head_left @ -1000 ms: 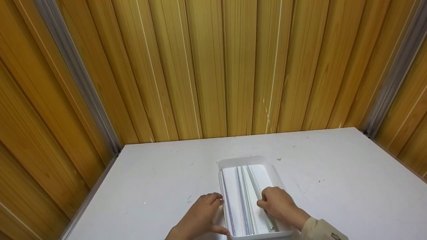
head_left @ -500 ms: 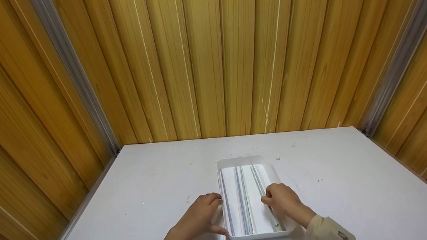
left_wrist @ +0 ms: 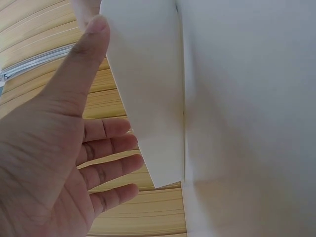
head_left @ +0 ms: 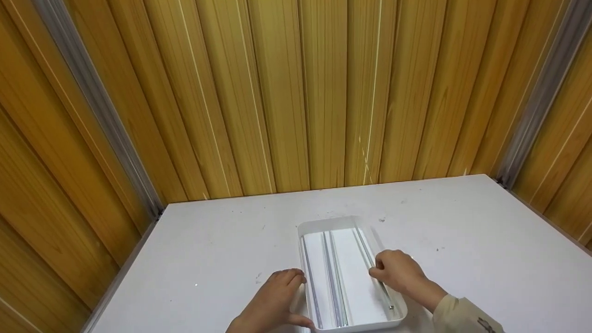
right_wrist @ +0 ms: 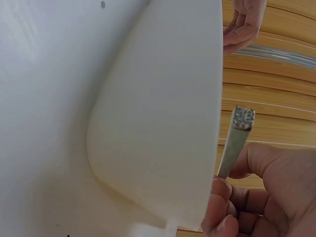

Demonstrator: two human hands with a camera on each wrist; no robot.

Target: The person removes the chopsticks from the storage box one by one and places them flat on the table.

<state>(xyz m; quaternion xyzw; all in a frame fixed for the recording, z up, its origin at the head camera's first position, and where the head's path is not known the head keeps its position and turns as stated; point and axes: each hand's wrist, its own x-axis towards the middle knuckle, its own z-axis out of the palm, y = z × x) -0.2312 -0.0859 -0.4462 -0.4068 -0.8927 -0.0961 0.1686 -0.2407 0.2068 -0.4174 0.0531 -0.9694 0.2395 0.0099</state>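
Observation:
A white rectangular tray (head_left: 358, 327) sits on the table, its long side running away from me. My right hand (head_left: 404, 274) pinches a slender pale green chopstick (head_left: 364, 246) along the tray's right wall. In the right wrist view, the chopstick's square, glittery end (right_wrist: 244, 118) sticks out past the thumb and fingers. Several more chopsticks (head_left: 334, 280) lie lengthwise near the tray's middle, and a purplish one (head_left: 311, 283) lies by its left wall. My left hand (head_left: 273, 298) rests against the tray's left side, fingers extended and thumb at the near corner.
The white table (head_left: 222, 240) carries small marks and specks and reaches back to a wood-patterned wall (head_left: 286, 92). Metal posts (head_left: 99, 101) stand at both back corners. A tan sleeve (head_left: 465, 317) covers my right forearm.
My right hand has moved to the right with the chopstick, from inside the tray toward its right wall. My left hand has stayed at the tray's left side.

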